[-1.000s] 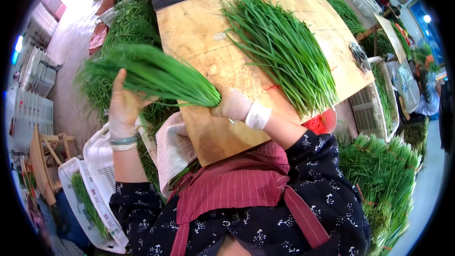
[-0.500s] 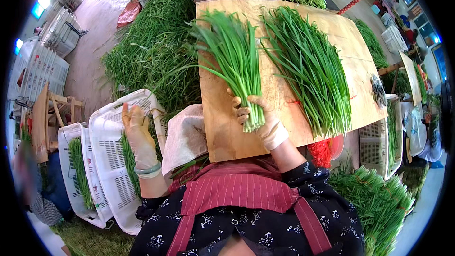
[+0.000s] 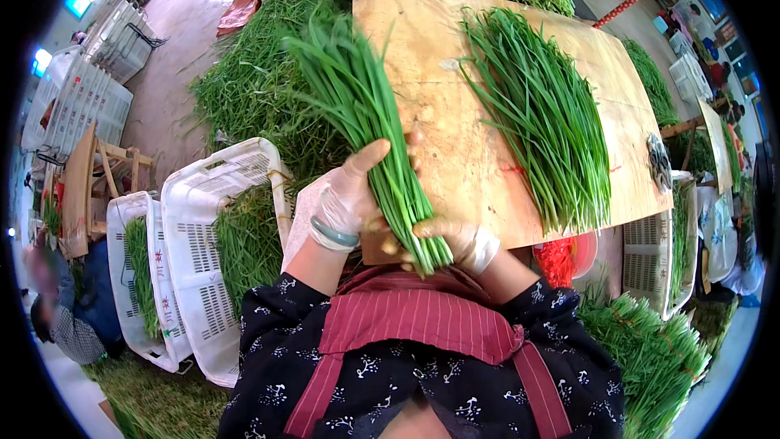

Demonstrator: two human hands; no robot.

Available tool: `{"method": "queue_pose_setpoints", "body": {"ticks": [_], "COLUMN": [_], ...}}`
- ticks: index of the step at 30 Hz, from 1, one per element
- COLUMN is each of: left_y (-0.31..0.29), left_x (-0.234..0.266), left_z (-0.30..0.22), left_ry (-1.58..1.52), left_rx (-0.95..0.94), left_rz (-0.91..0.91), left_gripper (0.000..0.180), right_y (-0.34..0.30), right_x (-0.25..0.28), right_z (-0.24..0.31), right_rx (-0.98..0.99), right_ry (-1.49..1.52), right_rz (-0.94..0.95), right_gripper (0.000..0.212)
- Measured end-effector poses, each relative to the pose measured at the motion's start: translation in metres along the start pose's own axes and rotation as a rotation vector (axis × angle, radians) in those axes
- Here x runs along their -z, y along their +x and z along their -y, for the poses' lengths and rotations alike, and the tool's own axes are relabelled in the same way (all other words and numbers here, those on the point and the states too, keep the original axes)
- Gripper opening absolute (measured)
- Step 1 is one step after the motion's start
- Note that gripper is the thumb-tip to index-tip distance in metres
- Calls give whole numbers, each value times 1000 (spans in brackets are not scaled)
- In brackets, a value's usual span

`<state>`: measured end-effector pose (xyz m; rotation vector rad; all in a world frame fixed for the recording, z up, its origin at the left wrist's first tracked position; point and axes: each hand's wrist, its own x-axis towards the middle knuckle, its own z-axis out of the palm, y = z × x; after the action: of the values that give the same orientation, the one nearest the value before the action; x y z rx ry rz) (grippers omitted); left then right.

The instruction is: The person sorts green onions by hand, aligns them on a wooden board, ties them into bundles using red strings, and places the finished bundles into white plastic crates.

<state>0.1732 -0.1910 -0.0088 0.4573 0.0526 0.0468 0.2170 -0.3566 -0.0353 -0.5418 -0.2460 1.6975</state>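
A bunch of green garlic chives [image 3: 366, 106] is held over the near left part of a wooden board [image 3: 439, 114], its pale stem ends toward me. My left hand [image 3: 353, 187], gloved and with a bangle at the wrist, wraps round the stems about midway. Lower down, my right hand [image 3: 451, 240], also gloved, grips the bunch close to the cut ends. The leaf tips fan out past the board's left edge and are slightly blurred. A larger bundle of chives [image 3: 544, 122] lies on the right of the board, with a red tie partly showing beneath it.
Left of me stand white plastic crates [image 3: 191, 252] with chives inside. A big heap of loose greens [image 3: 252, 97] lies beyond them. Red ties [image 3: 555, 262] hang by the board's near edge. Stacked chives [image 3: 642, 349] are at my right. A person [image 3: 73, 309] is at the far left.
My left hand has come from above the crates to grasp the bunch. The bunch has been drawn nearer, its tips swinging left. My right hand keeps hold near the stem ends.
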Motion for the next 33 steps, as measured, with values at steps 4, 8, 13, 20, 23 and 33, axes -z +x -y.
{"method": "queue_pose_setpoints", "body": {"ticks": [4, 8, 13, 20, 23, 33], "left_y": [20, 46, 60, 55, 69, 170], "left_x": [-14, -58, -66, -56, -64, -161], "left_z": [-26, -30, -15, 4, 18, 107], "left_ry": [553, 831, 910, 717, 412, -53], "left_rx": [-199, -556, -607, -566, -502, 171], "left_rz": [-109, -147, -130, -277, -191, -164], "left_gripper": [33, 30, 46, 33, 31, 25], "right_y": [-6, 2, 51, 44, 12, -173], "right_x": [-13, -25, 24, -2, -11, -43], "right_z": [57, 87, 94, 80, 82, 117], "right_rx": [342, 719, 888, 882, 944, 363], "right_ry": [-672, -1217, -1266, -1372, -1595, -1717], "right_rz": [-325, -405, -576, -861, -1011, -1654], "right_gripper": [88, 109, 115, 82, 85, 75]}}
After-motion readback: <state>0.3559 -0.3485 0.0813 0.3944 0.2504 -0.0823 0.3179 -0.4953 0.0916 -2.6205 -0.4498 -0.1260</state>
